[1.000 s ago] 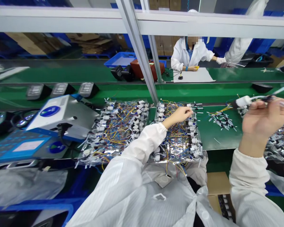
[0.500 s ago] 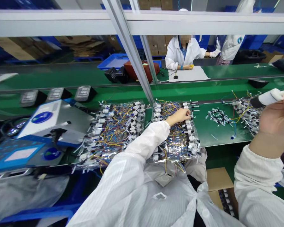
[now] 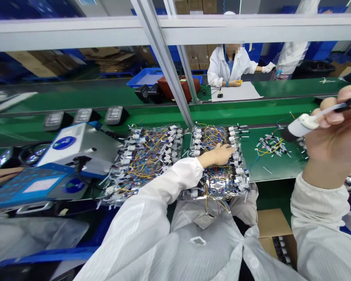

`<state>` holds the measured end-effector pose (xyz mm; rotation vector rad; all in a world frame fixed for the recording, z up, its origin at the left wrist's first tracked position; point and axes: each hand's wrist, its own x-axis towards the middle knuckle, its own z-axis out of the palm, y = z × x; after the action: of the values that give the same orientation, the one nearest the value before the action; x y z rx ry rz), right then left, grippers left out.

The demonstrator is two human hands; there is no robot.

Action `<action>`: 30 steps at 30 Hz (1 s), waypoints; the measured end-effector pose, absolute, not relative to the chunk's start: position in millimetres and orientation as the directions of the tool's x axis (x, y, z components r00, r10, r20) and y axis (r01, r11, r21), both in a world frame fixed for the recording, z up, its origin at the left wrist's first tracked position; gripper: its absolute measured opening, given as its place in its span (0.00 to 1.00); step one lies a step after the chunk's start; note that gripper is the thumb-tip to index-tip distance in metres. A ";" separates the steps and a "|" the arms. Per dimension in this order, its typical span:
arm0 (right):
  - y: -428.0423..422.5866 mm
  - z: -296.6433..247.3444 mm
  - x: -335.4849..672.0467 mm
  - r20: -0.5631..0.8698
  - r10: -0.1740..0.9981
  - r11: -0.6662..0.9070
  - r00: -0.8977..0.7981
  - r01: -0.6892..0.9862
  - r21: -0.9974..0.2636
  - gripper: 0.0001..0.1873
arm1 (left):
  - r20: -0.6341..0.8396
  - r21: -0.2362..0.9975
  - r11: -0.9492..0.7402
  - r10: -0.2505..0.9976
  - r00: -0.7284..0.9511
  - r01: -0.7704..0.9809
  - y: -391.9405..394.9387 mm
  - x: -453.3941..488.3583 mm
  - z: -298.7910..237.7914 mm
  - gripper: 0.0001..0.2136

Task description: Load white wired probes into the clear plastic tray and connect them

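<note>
My right hand [image 3: 335, 132] is raised at the right, close to the camera. Its fingers are closed on a white-and-black cylindrical part [image 3: 301, 125] with a thin white tube and a black piece at the tube's end. Lower down, my left hand [image 3: 220, 154] lies over a clear plastic tray of wired parts [image 3: 218, 183], fingers stretched toward the row of small white cylinders [image 3: 236, 164] along its right side. Nothing shows in the left fingers. Yellow, blue and red wires cross the tray.
Another wired batch [image 3: 152, 156] lies to the left, beside a grey-and-blue machine [image 3: 84, 152]. A pile of small white-and-black pieces [image 3: 273, 145] is on the green bench [image 3: 286, 171]. A metal post [image 3: 169, 66] rises ahead. A co-worker [image 3: 232, 68] sits across; another person's hand [image 3: 4, 175] is far left.
My right hand has moved left and turned, bringing the tube and black piece into view. My left hand has drawn slightly back toward me, its fingers straighter. Another person's hand appears far left.
</note>
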<state>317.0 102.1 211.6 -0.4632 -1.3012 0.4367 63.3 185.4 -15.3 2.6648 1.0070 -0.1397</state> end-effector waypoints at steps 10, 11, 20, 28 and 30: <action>123.0 234.3 255.8 0.801 0.596 0.760 0.046 -0.353 -0.545 0.16 | -0.046 0.571 -0.532 0.740 0.671 0.626 203.5 40.9 8.2 0.28; 123.5 234.6 251.7 0.795 0.606 0.753 0.044 -0.355 -0.554 0.16 | 0.031 0.677 -0.521 0.726 0.687 0.520 199.4 41.5 17.1 0.26; 168.9 206.3 288.0 0.693 0.646 0.757 0.320 -0.384 -0.528 0.09 | 0.042 0.991 0.086 0.506 0.862 -0.098 129.9 10.1 74.6 0.28; 222.1 30.9 330.4 0.269 0.915 0.355 0.299 -0.285 -0.890 0.15 | 0.056 0.860 -0.050 0.998 -0.003 -0.508 156.8 -111.6 50.5 0.08; 225.7 -12.5 316.7 0.194 0.953 0.251 0.232 -0.252 -0.935 0.17 | 0.012 0.899 -0.038 0.998 -0.063 -0.435 159.5 -119.1 44.4 0.10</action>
<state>316.7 225.7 -12.5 -0.9318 -0.9576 1.0187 -119.1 159.5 44.4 0.8583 0.8969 1.4506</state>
